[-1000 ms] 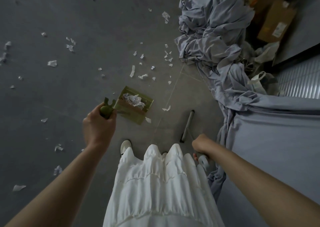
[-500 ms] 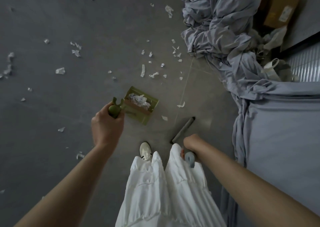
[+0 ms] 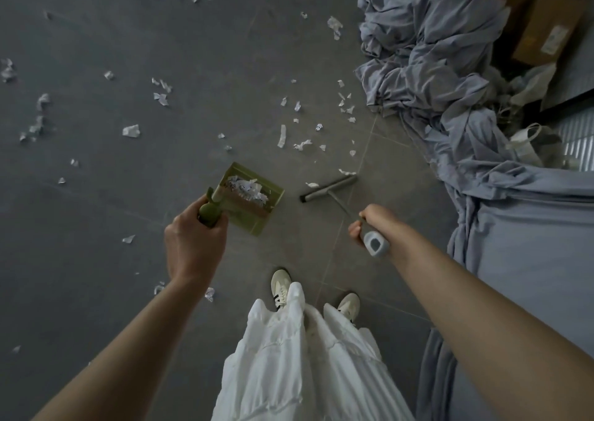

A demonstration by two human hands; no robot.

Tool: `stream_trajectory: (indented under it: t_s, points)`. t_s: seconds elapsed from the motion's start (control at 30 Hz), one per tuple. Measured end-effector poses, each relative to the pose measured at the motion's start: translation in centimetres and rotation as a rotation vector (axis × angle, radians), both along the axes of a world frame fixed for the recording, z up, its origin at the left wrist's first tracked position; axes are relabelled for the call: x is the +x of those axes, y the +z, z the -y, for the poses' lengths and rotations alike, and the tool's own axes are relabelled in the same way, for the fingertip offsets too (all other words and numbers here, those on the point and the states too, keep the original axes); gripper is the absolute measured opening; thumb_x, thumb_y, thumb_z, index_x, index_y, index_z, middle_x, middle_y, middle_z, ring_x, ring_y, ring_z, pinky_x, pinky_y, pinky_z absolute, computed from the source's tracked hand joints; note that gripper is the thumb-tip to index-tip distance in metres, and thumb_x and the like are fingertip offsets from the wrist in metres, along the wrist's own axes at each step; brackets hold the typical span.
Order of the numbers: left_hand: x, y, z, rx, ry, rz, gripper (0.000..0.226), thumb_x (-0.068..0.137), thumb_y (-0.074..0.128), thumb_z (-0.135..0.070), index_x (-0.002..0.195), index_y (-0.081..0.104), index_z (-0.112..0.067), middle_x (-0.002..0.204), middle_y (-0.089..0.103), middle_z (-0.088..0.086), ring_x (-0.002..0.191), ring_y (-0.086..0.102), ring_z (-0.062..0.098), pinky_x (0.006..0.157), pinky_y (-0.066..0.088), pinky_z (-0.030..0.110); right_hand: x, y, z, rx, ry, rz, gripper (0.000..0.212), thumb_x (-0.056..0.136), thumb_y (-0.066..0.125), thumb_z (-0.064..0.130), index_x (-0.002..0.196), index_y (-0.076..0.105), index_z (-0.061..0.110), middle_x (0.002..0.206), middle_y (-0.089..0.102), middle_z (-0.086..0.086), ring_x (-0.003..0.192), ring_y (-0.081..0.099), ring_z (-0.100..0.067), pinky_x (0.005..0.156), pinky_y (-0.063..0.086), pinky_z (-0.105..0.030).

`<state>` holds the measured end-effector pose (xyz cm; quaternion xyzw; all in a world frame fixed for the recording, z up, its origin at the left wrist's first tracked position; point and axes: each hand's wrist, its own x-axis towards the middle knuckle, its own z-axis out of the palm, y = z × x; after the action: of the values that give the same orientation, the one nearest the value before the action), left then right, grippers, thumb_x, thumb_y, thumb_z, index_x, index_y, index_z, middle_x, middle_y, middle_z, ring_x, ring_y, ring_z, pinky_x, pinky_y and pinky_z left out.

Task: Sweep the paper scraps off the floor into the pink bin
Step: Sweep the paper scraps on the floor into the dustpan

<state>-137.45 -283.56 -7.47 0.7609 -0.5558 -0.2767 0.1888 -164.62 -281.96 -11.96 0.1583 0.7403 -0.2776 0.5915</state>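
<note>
— How is the broom [image 3: 329, 188] laid, and where?

— Its grey head is set on the floor [image 3: 96, 35] just to the right of the green dustpan [image 3: 254, 200]. The long axis of the head is slanted, with the right end farther from the person. The thin handle is led back from the head to the right hand [image 3: 369, 219], by which the grey grip is clasped with curled fingers. Two small scraps are seen just beyond the head.

— And the dustpan?

— It is held by its green handle in the left hand [image 3: 193, 244], the fingers being wrapped around it. Its open mouth is pointed away from the person and to the right. Torn paper is already gathered inside.

— What room is left around the dustpan?

— Beyond it and to its left, wide grey tiled floor is found, with paper scraps [image 3: 289, 131] scattered over it. Far to its right the way is closed by a heap of blue-grey cloth [image 3: 434, 67], with cardboard boxes [image 3: 543, 35] behind that. Nearer than the dustpan, white shoes [image 3: 281, 287] and a white skirt [image 3: 289, 356] are seen.
</note>
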Motion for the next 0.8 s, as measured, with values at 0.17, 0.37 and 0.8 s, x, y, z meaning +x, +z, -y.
stream_trajectory:
  t_s: [0.17,0.37,0.8]
  points:
    - [0.0,0.2,1.0,0.017,-0.006,0.008,0.004,0.081,0.063,-0.02,0.079,0.066,-0.019,0.054,0.051,-0.001,0.058,0.05,0.025,0.055,0.031,0.03,-2.4,1.0,0.1,0.076,0.158,-0.154,0.02,0.095,0.026,0.005,0.077,0.033,0.01,0.075,0.037,-0.007,0.052,0.034,-0.016,0.03,0.032,-0.014]
    - [0.3,0.0,2.0,0.009,0.018,-0.016,0.007,0.081,0.066,-0.023,0.086,0.07,-0.019,0.06,0.059,0.006,0.063,0.056,0.028,0.059,0.038,0.03,-3.5,1.1,0.3,0.106,0.373,-0.335,0.024,0.092,0.041,0.001,0.069,0.045,0.005,0.067,0.045,-0.009,0.05,0.043,-0.019,0.037,0.038,-0.02]
    - [-4.6,-0.4,3.8,0.022,0.086,-0.04,0.012,0.081,0.068,-0.02,0.092,0.072,-0.019,0.058,0.058,0.0,0.061,0.056,0.022,0.06,0.037,0.027,-6.0,2.4,10.5,0.048,0.452,-0.207,0.012,0.095,0.035,0.001,0.084,0.04,0.005,0.074,0.042,-0.011,0.041,0.042,-0.017,0.032,0.037,-0.017]
